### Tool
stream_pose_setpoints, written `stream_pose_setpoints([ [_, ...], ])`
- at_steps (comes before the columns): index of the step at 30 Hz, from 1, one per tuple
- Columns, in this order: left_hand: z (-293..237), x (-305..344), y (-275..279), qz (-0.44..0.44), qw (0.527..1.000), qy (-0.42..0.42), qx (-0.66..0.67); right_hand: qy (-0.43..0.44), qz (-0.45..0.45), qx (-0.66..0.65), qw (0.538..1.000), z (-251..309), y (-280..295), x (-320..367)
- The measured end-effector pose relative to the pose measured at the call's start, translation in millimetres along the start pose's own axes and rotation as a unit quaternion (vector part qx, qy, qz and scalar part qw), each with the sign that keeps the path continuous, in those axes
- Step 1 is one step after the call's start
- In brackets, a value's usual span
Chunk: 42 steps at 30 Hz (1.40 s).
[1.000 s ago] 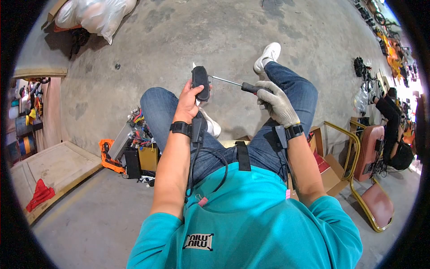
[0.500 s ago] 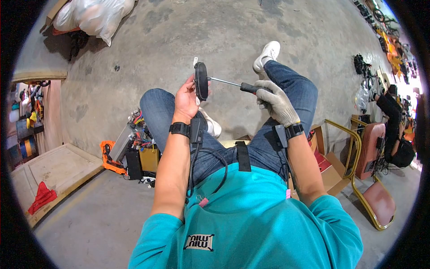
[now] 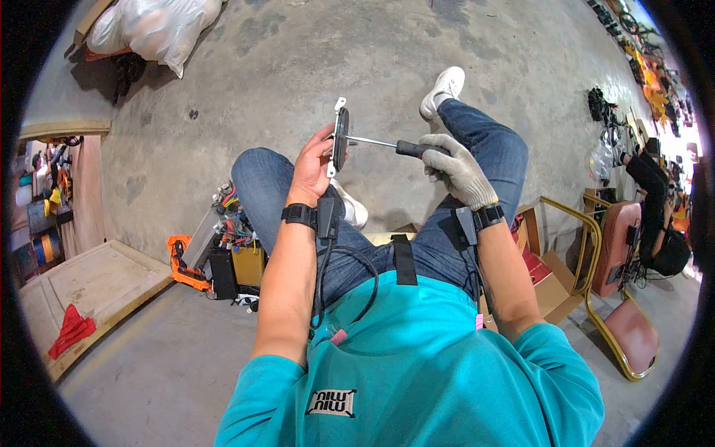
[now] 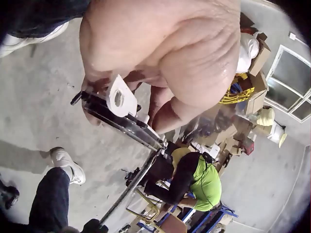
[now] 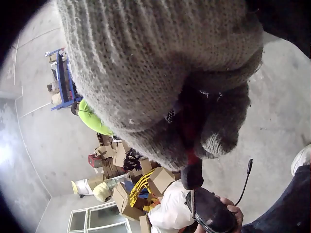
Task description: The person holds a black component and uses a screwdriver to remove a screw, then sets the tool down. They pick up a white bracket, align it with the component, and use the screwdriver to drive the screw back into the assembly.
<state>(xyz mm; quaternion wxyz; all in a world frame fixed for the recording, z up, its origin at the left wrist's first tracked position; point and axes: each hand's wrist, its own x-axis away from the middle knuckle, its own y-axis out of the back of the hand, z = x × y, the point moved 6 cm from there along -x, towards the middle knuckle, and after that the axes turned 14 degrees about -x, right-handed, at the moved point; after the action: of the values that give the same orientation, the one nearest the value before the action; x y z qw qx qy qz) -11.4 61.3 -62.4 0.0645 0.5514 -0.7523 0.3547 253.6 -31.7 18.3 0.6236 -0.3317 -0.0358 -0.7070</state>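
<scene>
My bare left hand (image 3: 308,170) holds a black oval device (image 3: 342,140), now seen nearly edge-on. White tabs stick out at its two ends; one tab with a hole (image 4: 122,99) shows large in the left wrist view. My right hand (image 3: 460,170), in a knitted grey glove, grips a screwdriver (image 3: 415,149) by its dark handle. Its metal shaft points left, with the tip at the device's edge (image 4: 159,148) in the left wrist view. A thin black cable (image 5: 244,182) with a plug end stands out beside the device in the right wrist view.
A pile of cables and parts (image 3: 231,223) lies by the left knee, beside an orange frame (image 3: 182,261). On the right are an open cardboard box (image 3: 555,279) and a gold-framed chair (image 3: 596,298). White bags (image 3: 171,30) lie far left. Another person (image 4: 204,182) in bright green is behind.
The left hand has turned the device from its broad black face to nearly edge-on, bringing the white tabs into sight. The screwdriver has shifted slightly left and down with it.
</scene>
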Motion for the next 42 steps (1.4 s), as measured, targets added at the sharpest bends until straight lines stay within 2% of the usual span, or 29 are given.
stream_pose_setpoints([
  [26,1,0,0,0.005,0.998,0.0,-0.056,0.012,0.008,0.044,0.999,4,-3,2],
  [32,3,-1,1,0.001,0.998,-0.003,-0.063,0.042,0.006,0.074,0.996,8,-4,4],
  [35,3,-1,1,0.001,0.998,-0.007,-0.066,0.015,0.002,0.043,0.999,4,0,1],
  [37,3,-1,1,0.001,0.998,-0.006,-0.067,-0.048,-0.024,0.008,0.999,-6,7,-4],
  [38,3,0,0,0.004,0.998,-0.005,-0.066,-0.048,-0.024,0.008,0.999,-8,8,-3],
  [40,4,0,0,0.007,0.998,-0.003,-0.064,0.028,-0.017,0.054,0.998,0,2,-1],
  [42,4,0,1,0.0,0.998,-0.001,-0.059,0.039,-0.015,0.065,0.997,0,3,-1],
])
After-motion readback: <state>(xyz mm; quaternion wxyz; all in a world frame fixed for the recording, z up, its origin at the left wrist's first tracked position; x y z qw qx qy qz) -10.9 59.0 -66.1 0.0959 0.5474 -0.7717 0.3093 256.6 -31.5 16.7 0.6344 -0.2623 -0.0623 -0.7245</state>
